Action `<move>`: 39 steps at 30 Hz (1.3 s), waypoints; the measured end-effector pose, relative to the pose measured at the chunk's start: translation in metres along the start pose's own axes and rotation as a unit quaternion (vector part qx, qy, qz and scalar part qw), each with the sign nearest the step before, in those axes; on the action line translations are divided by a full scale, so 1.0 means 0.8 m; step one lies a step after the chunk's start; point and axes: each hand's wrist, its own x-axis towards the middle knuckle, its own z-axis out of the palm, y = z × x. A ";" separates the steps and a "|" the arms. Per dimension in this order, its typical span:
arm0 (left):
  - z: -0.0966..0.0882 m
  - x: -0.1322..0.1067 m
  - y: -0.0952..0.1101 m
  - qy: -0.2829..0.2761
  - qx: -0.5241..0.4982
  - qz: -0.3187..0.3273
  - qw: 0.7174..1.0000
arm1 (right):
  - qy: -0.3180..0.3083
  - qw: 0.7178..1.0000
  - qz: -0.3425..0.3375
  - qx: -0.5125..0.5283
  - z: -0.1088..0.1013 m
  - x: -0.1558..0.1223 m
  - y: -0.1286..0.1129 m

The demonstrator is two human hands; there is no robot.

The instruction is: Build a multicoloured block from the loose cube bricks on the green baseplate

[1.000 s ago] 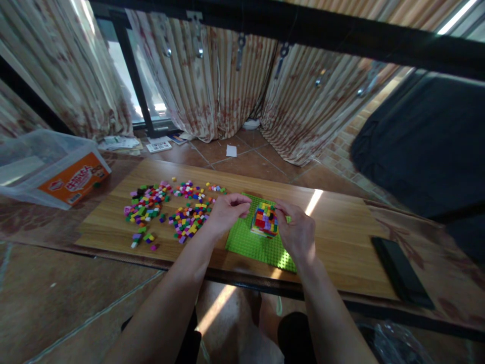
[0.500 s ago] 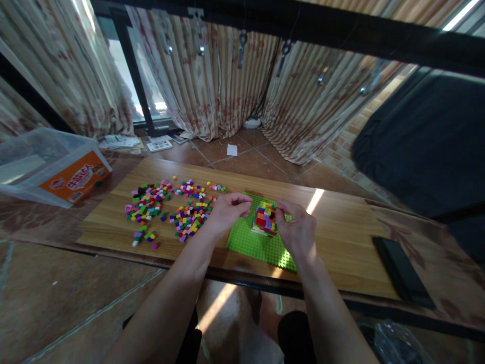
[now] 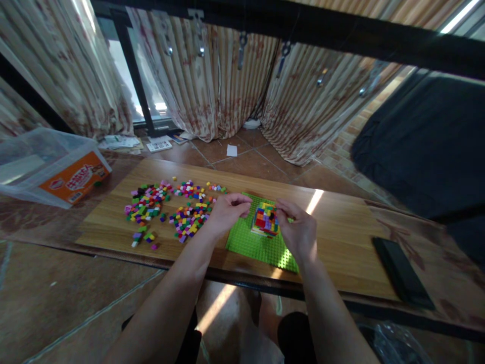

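Note:
A small block-shaped build of multicoloured toy bricks (image 3: 265, 221) stands on the green baseplate (image 3: 246, 244). Just left of it, over the plate's left edge, is my left hand (image 3: 227, 211), its thumb and fingers curled together; whether anything is between them is too small to make out. My right hand (image 3: 299, 227) is at the right side of the build, fingers bent and pinched close to its upper right edge. What those fingertips hold, if anything, I cannot see. Loose bricks (image 3: 191, 218) lie in piles left of my left hand.
The wooden board (image 3: 333, 242) carries the plate and piles. A clear plastic bin (image 3: 56, 167) with an orange label stands at the far left. A black phone-like slab (image 3: 402, 273) lies at the right end. A dark bar (image 3: 265, 20) crosses overhead, with curtains (image 3: 223, 81) behind.
My right hand has shifted very slightly, its fingertips still by the build's right side. My left hand holds nearly the same place.

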 end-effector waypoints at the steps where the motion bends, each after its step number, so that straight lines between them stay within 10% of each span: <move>1: 0.000 0.000 0.000 0.001 0.000 0.000 1.000 | 0.004 1.000 0.014 0.018 0.000 0.000 0.003; 17: 0.000 0.000 0.000 0.004 -0.003 -0.008 1.000 | 0.057 0.988 0.121 0.083 0.002 0.009 0.021; 31: 0.000 0.001 -0.002 0.002 0.005 -0.009 1.000 | 0.022 0.893 0.305 0.329 0.022 0.012 0.012; 39: 0.007 -0.002 -0.002 0.003 0.008 -0.028 1.000 | 0.031 0.889 0.308 0.338 0.024 0.016 0.009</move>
